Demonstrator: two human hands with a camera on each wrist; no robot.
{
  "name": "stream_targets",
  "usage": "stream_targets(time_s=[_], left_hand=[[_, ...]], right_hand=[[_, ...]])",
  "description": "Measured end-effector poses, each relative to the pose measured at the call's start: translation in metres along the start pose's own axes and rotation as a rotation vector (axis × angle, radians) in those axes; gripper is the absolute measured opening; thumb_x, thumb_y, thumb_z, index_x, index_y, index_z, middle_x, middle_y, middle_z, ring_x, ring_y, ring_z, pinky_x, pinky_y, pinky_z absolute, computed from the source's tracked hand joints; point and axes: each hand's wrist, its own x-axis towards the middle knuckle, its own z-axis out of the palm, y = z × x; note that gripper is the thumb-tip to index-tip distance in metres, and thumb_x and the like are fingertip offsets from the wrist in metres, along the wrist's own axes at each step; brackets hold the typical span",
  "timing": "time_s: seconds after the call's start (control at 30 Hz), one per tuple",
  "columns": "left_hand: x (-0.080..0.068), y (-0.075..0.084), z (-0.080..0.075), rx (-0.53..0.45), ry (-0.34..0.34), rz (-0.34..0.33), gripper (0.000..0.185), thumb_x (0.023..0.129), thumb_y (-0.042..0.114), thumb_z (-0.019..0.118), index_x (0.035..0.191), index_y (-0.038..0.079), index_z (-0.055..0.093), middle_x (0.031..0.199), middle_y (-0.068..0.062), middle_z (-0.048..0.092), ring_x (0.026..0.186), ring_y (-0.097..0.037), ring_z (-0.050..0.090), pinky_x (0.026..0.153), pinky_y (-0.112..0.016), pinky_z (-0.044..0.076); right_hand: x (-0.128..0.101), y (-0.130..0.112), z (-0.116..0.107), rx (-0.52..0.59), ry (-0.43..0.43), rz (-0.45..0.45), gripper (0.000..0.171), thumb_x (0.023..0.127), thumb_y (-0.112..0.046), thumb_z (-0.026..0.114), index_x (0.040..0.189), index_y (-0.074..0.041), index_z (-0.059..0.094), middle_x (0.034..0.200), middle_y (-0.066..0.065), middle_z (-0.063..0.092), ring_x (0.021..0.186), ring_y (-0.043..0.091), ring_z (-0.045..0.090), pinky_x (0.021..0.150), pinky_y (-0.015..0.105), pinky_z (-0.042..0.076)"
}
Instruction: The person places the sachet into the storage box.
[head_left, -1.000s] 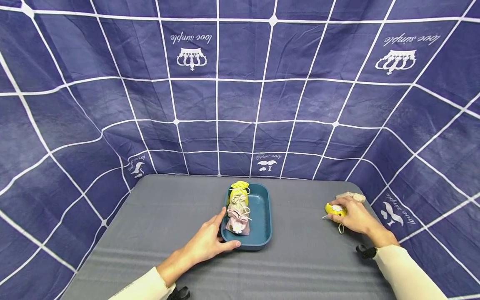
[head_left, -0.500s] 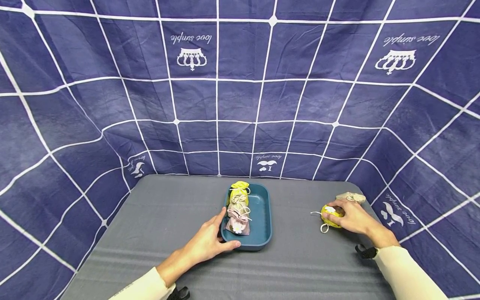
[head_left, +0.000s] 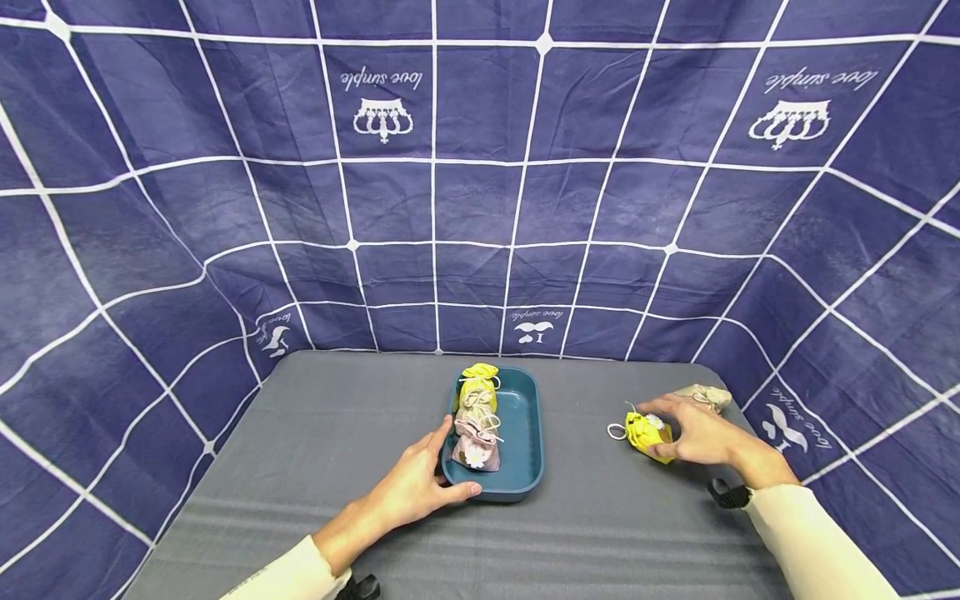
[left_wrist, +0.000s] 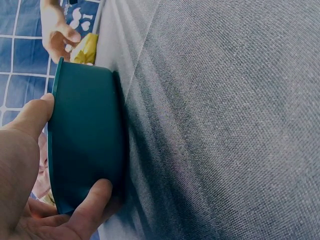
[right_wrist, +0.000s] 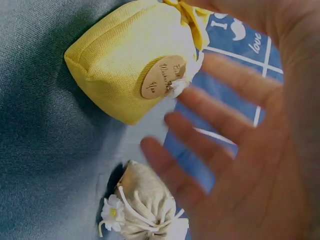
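Note:
My left hand (head_left: 408,483) grips the near left corner of a blue tray (head_left: 521,433), thumb over the rim and fingers along the outer side. Inside the tray, a yellow drawstring pouch (head_left: 478,372), a beige one (head_left: 477,408) and a pink one (head_left: 476,452) line the left side. Over on the right, my right hand (head_left: 701,432) holds another yellow drawstring pouch (head_left: 645,435) between thumb and index finger. The right wrist view shows its round tag (right_wrist: 162,77) and white flower; the other fingers are spread loosely. Behind that hand lies a beige drawstring pouch (right_wrist: 145,197), partly hidden in the head view.
A grey cloth (head_left: 337,417) covers the tabletop. Blue grid-patterned fabric (head_left: 480,200) rises as walls at the back and both sides. The beige pouch lies close to the right fabric wall. Grey tabletop separates the tray from the right hand.
The yellow pouch in my right hand has turned and shifted left, its cord loop swinging from below to the left. My left hand and the tray have stayed put.

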Motion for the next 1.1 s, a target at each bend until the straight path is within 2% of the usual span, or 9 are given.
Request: stream_targets(time_s=[0.13,0.27,0.43,0.6,0.7,0.9,1.0,1.1], left_hand=[[-0.0009,0.0007,0.0005,0.004,0.0,0.004,0.129,0.091,0.05,0.102,0.179,-0.011,0.03,0.172,-0.043,0.049,0.103,-0.02,0.084,0.086,-0.019,0.065],[-0.0014,0.0012,0.0008,0.006,-0.002,0.007,0.129,0.091,0.05,0.102,0.179,-0.011,0.03,0.172,-0.044,0.048,0.102,-0.021,0.084,0.087,-0.019,0.065],[-0.001,0.0015,0.0003,0.004,0.001,0.004,0.129,0.091,0.05,0.102,0.179,-0.011,0.03,0.173,-0.043,0.048,0.107,-0.024,0.084,0.087,-0.019,0.065],[-0.0009,0.0022,0.0005,0.005,0.001,-0.002,0.129,0.091,0.05,0.102,0.18,-0.01,0.03,0.173,-0.043,0.048,0.11,-0.026,0.084,0.087,-0.019,0.066],[-0.0013,0.0024,0.001,0.012,0.001,-0.004,0.129,0.091,0.05,0.102,0.179,-0.01,0.03,0.172,-0.042,0.05,0.112,-0.026,0.083,0.088,-0.02,0.066],[-0.0014,0.0017,0.0011,0.017,0.005,-0.002,0.129,0.091,0.05,0.102,0.179,-0.01,0.03,0.171,-0.041,0.052,0.112,-0.026,0.082,0.088,-0.019,0.066],[-0.0012,0.0012,0.0008,0.019,0.005,-0.003,0.129,0.091,0.05,0.102,0.179,-0.01,0.03,0.171,-0.041,0.051,0.108,-0.024,0.083,0.088,-0.02,0.066],[-0.0009,0.0011,0.0002,0.026,0.005,-0.001,0.129,0.091,0.051,0.101,0.18,-0.009,0.03,0.172,-0.041,0.051,0.106,-0.022,0.083,0.089,-0.021,0.066]], right_hand=[[0.0028,0.002,0.0012,0.071,-0.035,-0.08,0.077,0.08,-0.021,0.102,0.151,-0.008,0.076,0.142,0.011,0.083,0.124,0.025,0.077,0.104,0.043,0.064],[0.0053,0.0044,0.0043,0.115,-0.077,-0.079,0.078,0.083,-0.014,0.101,0.155,-0.005,0.07,0.138,0.013,0.083,0.118,0.016,0.074,0.094,0.032,0.06],[0.0083,0.0058,0.0077,0.147,-0.109,-0.047,0.077,0.087,-0.021,0.101,0.156,-0.006,0.069,0.119,0.005,0.084,0.104,0.009,0.071,0.083,0.027,0.057],[0.0083,0.0058,0.0063,0.189,-0.13,-0.037,0.066,0.089,-0.026,0.101,0.147,-0.007,0.076,0.107,-0.004,0.08,0.093,0.002,0.065,0.077,0.024,0.054],[0.0061,0.0066,0.0038,0.243,-0.164,-0.039,0.059,0.091,-0.026,0.1,0.141,-0.006,0.078,0.109,-0.003,0.079,0.093,0.0,0.063,0.077,0.023,0.055],[0.002,0.0095,-0.0014,0.442,-0.288,-0.046,0.057,0.093,-0.014,0.097,0.142,0.003,0.073,0.123,0.012,0.078,0.09,0.005,0.068,0.075,0.023,0.059],[0.0011,0.0096,-0.0017,0.495,-0.335,-0.056,0.059,0.091,-0.011,0.095,0.143,0.004,0.072,0.121,0.01,0.077,0.088,0.004,0.068,0.073,0.023,0.058],[0.0012,0.0086,0.0002,0.493,-0.344,-0.081,0.057,0.089,-0.011,0.095,0.141,0.001,0.074,0.114,0.004,0.076,0.087,0.003,0.064,0.072,0.022,0.056]])
